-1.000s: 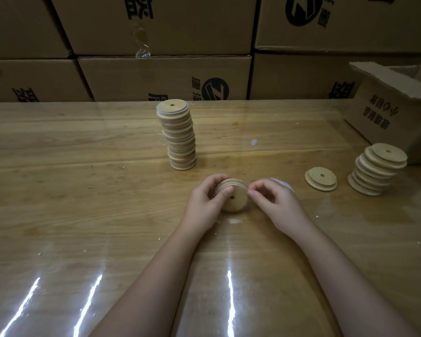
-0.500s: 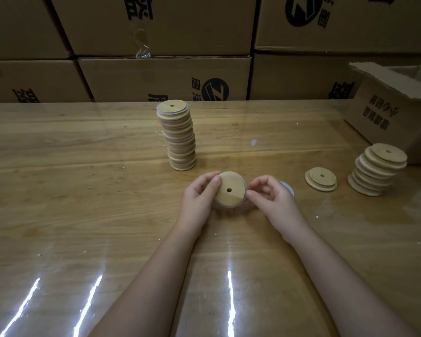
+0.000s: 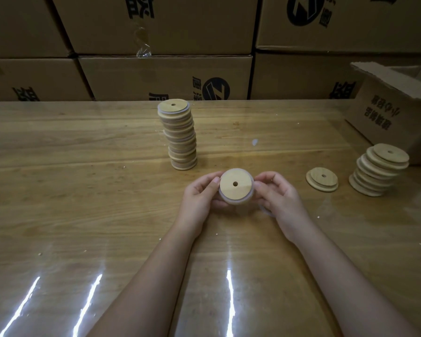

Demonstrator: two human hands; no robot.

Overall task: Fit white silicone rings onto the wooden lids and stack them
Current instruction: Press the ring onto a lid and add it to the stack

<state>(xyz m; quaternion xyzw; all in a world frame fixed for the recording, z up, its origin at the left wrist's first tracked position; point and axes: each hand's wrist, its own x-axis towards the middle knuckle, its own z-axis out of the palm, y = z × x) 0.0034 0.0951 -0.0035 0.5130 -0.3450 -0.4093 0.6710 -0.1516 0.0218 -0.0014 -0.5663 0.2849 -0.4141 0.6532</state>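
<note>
Both hands hold one round wooden lid (image 3: 235, 183) with a centre hole, flat face toward me, above the table's middle. A white silicone ring (image 3: 231, 201) shows around its lower edge. My left hand (image 3: 199, 198) grips the lid's left side, and my right hand (image 3: 281, 198) pinches its right edge. A tall stack of ringed lids (image 3: 179, 135) stands behind. At the right lie a single bare lid (image 3: 322, 179) and a leaning stack of bare lids (image 3: 378, 169). A ring (image 3: 265, 211) lies partly hidden under my right hand.
The wooden table (image 3: 83, 190) has a glossy clear cover. Stacked cardboard boxes (image 3: 165, 76) wall off the far edge. An open cardboard box (image 3: 394, 110) sits at the far right, close behind the leaning stack.
The lid has turned from edge-on to flat face toward me and lifted slightly. The ring now shows around its lower rim.
</note>
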